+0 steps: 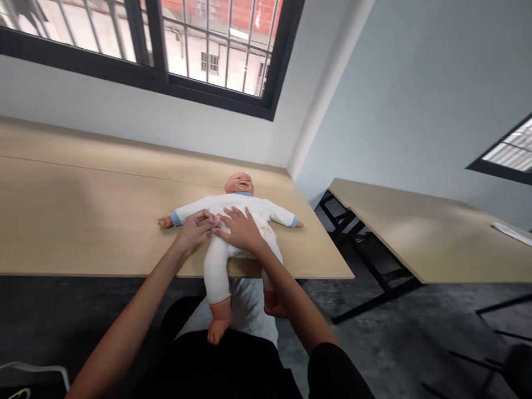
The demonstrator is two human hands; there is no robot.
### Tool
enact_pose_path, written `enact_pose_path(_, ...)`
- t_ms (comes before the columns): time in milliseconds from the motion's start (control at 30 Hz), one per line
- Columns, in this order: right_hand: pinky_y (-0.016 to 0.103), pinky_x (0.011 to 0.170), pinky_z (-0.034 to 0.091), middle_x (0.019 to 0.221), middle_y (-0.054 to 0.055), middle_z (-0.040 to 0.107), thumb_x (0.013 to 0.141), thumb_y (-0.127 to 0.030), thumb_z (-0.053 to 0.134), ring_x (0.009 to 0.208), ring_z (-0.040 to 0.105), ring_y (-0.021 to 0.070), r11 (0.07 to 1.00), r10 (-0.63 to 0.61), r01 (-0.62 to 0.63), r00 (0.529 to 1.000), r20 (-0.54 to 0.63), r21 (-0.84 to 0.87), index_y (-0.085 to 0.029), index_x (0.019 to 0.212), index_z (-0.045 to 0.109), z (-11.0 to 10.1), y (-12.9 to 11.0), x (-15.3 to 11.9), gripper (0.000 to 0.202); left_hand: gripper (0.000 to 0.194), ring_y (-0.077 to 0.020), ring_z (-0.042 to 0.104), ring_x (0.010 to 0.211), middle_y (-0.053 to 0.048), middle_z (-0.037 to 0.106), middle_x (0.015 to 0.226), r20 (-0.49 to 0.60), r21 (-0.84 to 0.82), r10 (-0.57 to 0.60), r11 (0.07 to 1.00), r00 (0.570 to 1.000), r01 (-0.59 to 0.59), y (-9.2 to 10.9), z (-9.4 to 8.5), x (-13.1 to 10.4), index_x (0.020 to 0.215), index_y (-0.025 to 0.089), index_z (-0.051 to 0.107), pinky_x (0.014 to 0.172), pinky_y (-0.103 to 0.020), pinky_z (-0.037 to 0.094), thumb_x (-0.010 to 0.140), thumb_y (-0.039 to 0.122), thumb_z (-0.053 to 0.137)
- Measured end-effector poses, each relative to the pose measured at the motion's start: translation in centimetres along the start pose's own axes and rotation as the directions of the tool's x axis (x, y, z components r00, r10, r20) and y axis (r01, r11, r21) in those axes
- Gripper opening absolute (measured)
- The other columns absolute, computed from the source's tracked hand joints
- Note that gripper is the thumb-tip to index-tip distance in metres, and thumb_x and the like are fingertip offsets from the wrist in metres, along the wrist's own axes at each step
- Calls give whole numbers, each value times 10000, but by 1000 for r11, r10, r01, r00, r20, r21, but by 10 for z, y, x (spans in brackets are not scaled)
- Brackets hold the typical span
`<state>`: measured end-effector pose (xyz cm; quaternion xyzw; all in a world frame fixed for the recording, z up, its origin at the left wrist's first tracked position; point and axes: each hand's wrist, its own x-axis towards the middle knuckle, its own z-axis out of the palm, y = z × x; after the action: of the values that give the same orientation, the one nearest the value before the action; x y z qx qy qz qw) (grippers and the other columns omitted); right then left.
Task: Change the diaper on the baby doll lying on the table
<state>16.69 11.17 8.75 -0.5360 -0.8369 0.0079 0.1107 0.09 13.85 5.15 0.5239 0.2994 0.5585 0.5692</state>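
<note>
A baby doll (239,206) in a white romper with blue cuffs lies face up on a long wooden table (83,221), arms spread, its legs hanging over the near edge. My left hand (195,228) pinches the white cloth at the doll's belly, fingers closed on it. My right hand (241,228) lies flat on the doll's torso, right beside the left hand and touching it. One bare foot (216,327) hangs in front of my lap; the other is partly hidden behind my right forearm.
A second wooden table (415,233) with black legs stands to the right, a white flat object (513,233) on its far end. A barred window (208,44) runs along the wall behind. Dark floor lies between the tables. A white cable (37,368) sits bottom left.
</note>
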Motion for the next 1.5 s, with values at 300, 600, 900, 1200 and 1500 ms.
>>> enact_pose_path(300, 477, 1238, 97, 1556, 30, 407, 1009, -494, 419, 1477, 290, 266, 1000, 24, -24, 1000, -8, -9, -287, 1437, 520, -1, 1, -5, 487, 390, -130, 593, 690, 4, 621, 807, -110, 176, -8, 984, 994, 27, -11, -9, 1, 831, 185, 572, 634, -241, 488, 577, 320, 835)
enact_pose_path(600, 517, 1233, 84, 1568, 60, 388, 1017, -542, 372, 1479, 280, 252, 1000, 0, 1, 1000, -25, 5, -234, 1437, 509, 5, 5, -2, 538, 357, -161, 570, 728, -7, 601, 822, -81, 400, 116, 914, 990, -74, -30, -20, 8, 841, 189, 573, 701, -287, 479, 600, 345, 786)
enact_pose_path(900, 519, 1233, 90, 1564, 52, 396, 1016, -509, 403, 1472, 294, 249, 1000, 8, -8, 1000, -28, 2, -237, 1427, 518, 3, 3, -3, 506, 171, -207, 601, 740, -35, 653, 787, -43, 499, 184, 856, 982, -138, -27, -16, 4, 823, 192, 622, 685, -305, 482, 732, 332, 660)
enact_pose_path(1200, 520, 1233, 96, 1562, 32, 401, 1006, -505, 427, 1478, 287, 245, 1000, 14, -14, 1000, -25, 1, -290, 1415, 531, 5, 3, -3, 474, 198, -189, 480, 647, 10, 533, 639, -102, 593, 257, 791, 961, -148, -19, -8, 7, 674, 218, 506, 646, -287, 373, 858, 284, 534)
enact_pose_path(1500, 524, 1232, 97, 1615, 108, 259, 1025, -443, 366, 1511, 213, 235, 993, 121, -120, 993, -10, 7, -129, 1538, 326, 4, 3, 6, 603, 279, -163, 420, 617, 23, 446, 639, -232, 562, 396, 800, 889, -210, -8, 11, -9, 681, 224, 446, 618, -281, 333, 933, 331, 495)
